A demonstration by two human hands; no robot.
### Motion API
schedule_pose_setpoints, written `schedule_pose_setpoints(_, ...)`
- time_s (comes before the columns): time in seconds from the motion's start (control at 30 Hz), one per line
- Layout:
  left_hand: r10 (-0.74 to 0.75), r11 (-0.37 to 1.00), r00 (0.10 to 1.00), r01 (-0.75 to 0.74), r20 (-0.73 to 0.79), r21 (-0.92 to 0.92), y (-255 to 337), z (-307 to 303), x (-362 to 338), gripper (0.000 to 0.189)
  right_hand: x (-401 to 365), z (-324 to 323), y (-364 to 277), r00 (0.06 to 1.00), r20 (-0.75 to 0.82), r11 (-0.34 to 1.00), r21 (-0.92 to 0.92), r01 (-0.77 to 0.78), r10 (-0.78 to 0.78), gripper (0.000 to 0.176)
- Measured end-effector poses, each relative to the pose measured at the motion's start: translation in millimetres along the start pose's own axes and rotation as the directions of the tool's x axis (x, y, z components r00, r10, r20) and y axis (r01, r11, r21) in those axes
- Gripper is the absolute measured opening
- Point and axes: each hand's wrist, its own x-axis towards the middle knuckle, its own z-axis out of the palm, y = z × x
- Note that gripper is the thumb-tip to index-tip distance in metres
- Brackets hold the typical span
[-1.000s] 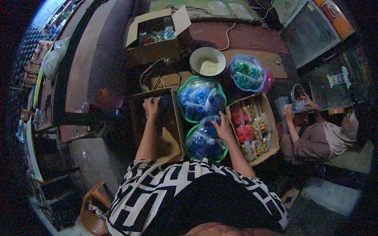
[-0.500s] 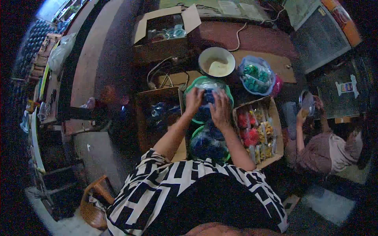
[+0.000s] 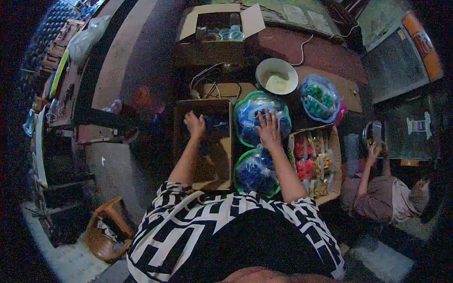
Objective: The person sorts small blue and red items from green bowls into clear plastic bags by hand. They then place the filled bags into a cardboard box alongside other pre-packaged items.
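Bowls [image 3: 238, 130] and open boxes [image 3: 217, 162] crowd the dim room's worktop [image 3: 325, 59].

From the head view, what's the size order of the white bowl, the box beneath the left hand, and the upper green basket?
Largest: box
Middle: upper green basket
Smallest: white bowl

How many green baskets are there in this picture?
2. One green basket is under the right hand; the other green basket is below the first in the picture. More may be hidden in shadow.

Pkts [image 3: 255, 177] glossy clr plastic; box [image 3: 218, 173] matt cardbd; bowl [image 3: 289, 74] smooth.
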Motion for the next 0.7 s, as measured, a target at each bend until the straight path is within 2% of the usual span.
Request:
schedule_pose_setpoints(0.03,-0.097,0.993,0.995,0.095,0.017,0.075,-16.4,11.0,4.0,0.047,0.0,3.0,0.5,1.000,-0.027,1.000,-0.018,0.011,-0.011,0.059)
schedule_pose_setpoints(0.07,-0.219,0.975,0.972,0.214,0.088,0.067,-23.8,18.6,9.9,0.055,-0.4,4.8,0.9,0.998,-0.054,0.999,-0.037,0.018,-0.020,0.060)
schedule_pose_setpoints(0.17,-0.192,0.981,0.975,0.192,0.111,0.006,-32.5,18.7,17.3,0.056,-0.4,3.0,0.4,1.000,-0.009,0.999,-0.042,0.007,-0.007,0.059)
schedule_pose_setpoints(0.2,-0.149,0.988,0.988,0.150,0.031,-0.030,-29.9,14.9,18.2,0.048,0.0,3.0,1.1,1.000,-0.009,0.999,-0.050,-0.002,0.001,0.059)
schedule_pose_setpoints(0.23,-0.144,0.989,0.989,0.146,0.042,-0.036,-38.0,18.7,22.7,0.048,0.4,2.9,2.1,1.000,-0.019,0.999,-0.040,0.012,-0.013,0.060)
schedule_pose_setpoints(0.3,-0.070,0.991,0.981,0.089,0.182,-0.100,-53.1,25.2,28.0,0.031,-2.2,0.7,4.6,1.000,-0.023,0.999,-0.036,0.006,-0.006,0.060)
schedule_pose_setpoints(0.33,0.049,0.974,0.995,-0.027,0.092,-0.225,-43.8,12.5,21.1,0.017,-3.9,-3.5,3.5,0.998,-0.055,0.999,0.040,-0.015,0.017,0.061)
schedule_pose_setpoints(0.37,0.059,0.973,0.993,-0.033,0.107,-0.230,-34.0,0.2,15.3,0.017,-7.1,-7.6,2.3,0.995,-0.089,0.993,0.116,-0.030,0.041,0.061)
schedule_pose_setpoints(0.4,0.210,0.948,0.977,-0.210,-0.025,-0.238,-30.1,-4.8,10.7,0.012,-12.0,-15.7,-0.8,0.988,-0.135,0.987,0.154,-0.054,0.075,0.059)
schedule_pose_setpoints(0.43,0.351,0.897,0.923,-0.380,-0.160,-0.224,-24.4,-15.5,6.6,0.008,-18.8,-16.7,1.6,0.987,-0.134,0.986,0.150,-0.067,0.088,0.059)
schedule_pose_setpoints(0.47,0.244,0.870,0.959,-0.281,-0.143,-0.404,11.5,-51.6,-8.3,0.010,-25.6,-18.4,4.5,0.980,-0.174,0.969,0.241,-0.054,0.098,0.056)
schedule_pose_setpoints(0.5,0.246,0.868,0.959,-0.282,-0.138,-0.410,34.2,-76.4,-18.6,0.010,-31.8,-19.3,6.0,0.971,-0.215,0.943,0.330,-0.033,0.109,0.053)
schedule_pose_setpoints(0.57,0.176,0.795,0.974,-0.057,0.141,-0.604,66.5,-113.6,-35.9,0.015,-54.5,-39.4,-6.9,0.956,-0.262,0.938,0.344,-0.037,0.134,0.049)
schedule_pose_setpoints(0.63,0.115,0.779,0.966,0.057,0.232,-0.624,103.0,-135.8,-60.1,0.017,-76.9,-57.6,-19.0,0.930,-0.331,0.910,0.415,-0.006,0.158,0.046)
schedule_pose_setpoints(0.7,0.250,0.759,0.941,-0.044,0.228,-0.650,129.2,-137.1,-89.9,0.016,-98.5,-80.5,-41.6,0.914,-0.365,0.895,0.447,0.006,0.176,0.045)
